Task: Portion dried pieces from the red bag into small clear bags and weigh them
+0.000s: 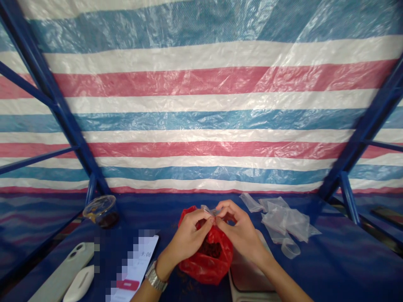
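My left hand (190,237) and my right hand (239,228) meet above an open red plastic bag (206,262) that holds dark dried bits. Both pinch a small clear plastic bag (210,211) between thumbs and fingertips. A metal watch sits on my left wrist (155,279). The red bag rests on the blue table (330,268), partly beside a flat scale (252,277) under my right forearm.
A heap of small clear bags (283,224) lies right of my hands. At the left stand a lidded clear cup (100,209), a lit phone (135,268), a second phone face down (64,274) and a white oval object (78,285). Blue frame posts and a striped tarp (201,117) close the back.
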`<action>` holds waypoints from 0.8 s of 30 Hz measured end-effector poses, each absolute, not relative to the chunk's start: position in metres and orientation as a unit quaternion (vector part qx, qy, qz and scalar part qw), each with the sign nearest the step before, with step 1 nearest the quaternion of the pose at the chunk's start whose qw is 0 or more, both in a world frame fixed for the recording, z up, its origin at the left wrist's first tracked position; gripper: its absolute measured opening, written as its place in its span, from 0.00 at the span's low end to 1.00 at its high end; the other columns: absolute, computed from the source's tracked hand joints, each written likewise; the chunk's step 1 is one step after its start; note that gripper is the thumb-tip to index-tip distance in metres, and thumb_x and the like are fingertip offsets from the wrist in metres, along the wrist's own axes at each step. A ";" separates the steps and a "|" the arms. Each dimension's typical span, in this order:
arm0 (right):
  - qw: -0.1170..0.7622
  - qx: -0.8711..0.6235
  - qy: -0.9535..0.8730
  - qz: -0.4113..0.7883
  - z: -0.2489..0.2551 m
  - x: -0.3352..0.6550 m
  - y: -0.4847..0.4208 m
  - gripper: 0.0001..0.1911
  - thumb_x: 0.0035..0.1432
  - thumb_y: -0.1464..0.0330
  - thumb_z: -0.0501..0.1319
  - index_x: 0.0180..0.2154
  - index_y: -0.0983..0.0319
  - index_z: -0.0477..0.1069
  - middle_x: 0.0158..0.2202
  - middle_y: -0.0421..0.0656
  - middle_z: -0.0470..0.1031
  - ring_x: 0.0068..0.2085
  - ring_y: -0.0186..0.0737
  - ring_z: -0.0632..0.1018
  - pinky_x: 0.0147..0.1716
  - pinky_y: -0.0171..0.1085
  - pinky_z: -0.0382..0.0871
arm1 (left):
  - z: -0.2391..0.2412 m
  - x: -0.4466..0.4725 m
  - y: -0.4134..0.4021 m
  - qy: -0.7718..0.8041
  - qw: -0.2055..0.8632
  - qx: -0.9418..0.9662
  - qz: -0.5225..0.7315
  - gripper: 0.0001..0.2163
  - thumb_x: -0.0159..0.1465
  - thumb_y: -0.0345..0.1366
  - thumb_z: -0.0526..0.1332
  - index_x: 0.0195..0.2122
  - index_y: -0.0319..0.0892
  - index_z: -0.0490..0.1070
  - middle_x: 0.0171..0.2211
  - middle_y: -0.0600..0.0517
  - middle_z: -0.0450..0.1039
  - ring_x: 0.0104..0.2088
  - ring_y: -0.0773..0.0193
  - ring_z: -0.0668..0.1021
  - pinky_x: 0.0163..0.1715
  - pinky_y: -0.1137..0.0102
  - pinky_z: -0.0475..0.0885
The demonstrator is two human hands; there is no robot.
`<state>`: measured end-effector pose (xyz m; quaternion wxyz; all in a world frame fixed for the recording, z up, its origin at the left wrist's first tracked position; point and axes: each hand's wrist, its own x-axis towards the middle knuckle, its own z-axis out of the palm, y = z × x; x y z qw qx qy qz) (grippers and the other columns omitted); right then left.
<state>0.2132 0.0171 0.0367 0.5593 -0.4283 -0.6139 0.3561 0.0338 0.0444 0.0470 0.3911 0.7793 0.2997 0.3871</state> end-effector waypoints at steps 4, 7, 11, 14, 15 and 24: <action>0.580 -0.442 -0.611 0.308 0.037 0.203 0.012 0.03 0.59 0.70 0.62 0.36 0.59 0.69 0.31 0.36 0.69 0.33 0.36 0.71 0.36 0.34 0.66 | 0.047 0.034 0.045 0.289 0.389 0.783 0.389 0.15 0.72 0.38 0.56 0.27 0.42 0.67 0.30 0.53 0.72 0.34 0.65 0.71 0.39 0.71 0.65; 0.587 -0.452 -0.611 0.280 0.035 0.195 0.009 0.03 0.58 0.72 0.61 0.34 0.59 0.68 0.31 0.36 0.68 0.33 0.36 0.71 0.36 0.33 0.66 | 0.048 0.035 0.045 0.290 0.395 0.778 0.392 0.14 0.70 0.37 0.57 0.26 0.42 0.65 0.30 0.53 0.71 0.34 0.65 0.71 0.39 0.70 0.65; 0.586 -0.457 -0.622 0.247 0.032 0.190 0.006 0.04 0.58 0.73 0.59 0.34 0.58 0.67 0.30 0.36 0.69 0.33 0.35 0.72 0.35 0.33 0.66 | 0.048 0.035 0.045 0.296 0.402 0.772 0.392 0.12 0.69 0.35 0.57 0.26 0.43 0.64 0.31 0.53 0.70 0.34 0.65 0.70 0.39 0.70 0.65; 0.595 -0.476 -0.619 0.188 0.031 0.196 0.011 0.05 0.58 0.74 0.58 0.32 0.58 0.65 0.29 0.35 0.68 0.32 0.35 0.72 0.34 0.33 0.67 | 0.045 0.037 0.044 0.309 0.399 0.771 0.390 0.12 0.66 0.33 0.58 0.24 0.43 0.60 0.28 0.54 0.67 0.32 0.65 0.69 0.36 0.70 0.63; 0.599 -0.486 -0.615 0.164 0.031 0.200 0.013 0.05 0.57 0.74 0.58 0.31 0.58 0.65 0.28 0.35 0.68 0.31 0.35 0.71 0.34 0.33 0.66 | 0.044 0.038 0.044 0.317 0.398 0.768 0.389 0.13 0.65 0.33 0.58 0.24 0.43 0.58 0.28 0.55 0.67 0.32 0.65 0.69 0.35 0.71 0.63; 0.582 -0.429 -0.687 0.067 0.039 0.212 0.014 0.05 0.65 0.72 0.60 0.38 0.57 0.73 0.34 0.39 0.77 0.34 0.38 0.77 0.37 0.35 0.72 | 0.045 0.035 0.045 0.321 0.501 0.703 0.390 0.17 0.70 0.50 0.59 0.32 0.42 0.73 0.35 0.51 0.78 0.39 0.60 0.77 0.46 0.66 0.70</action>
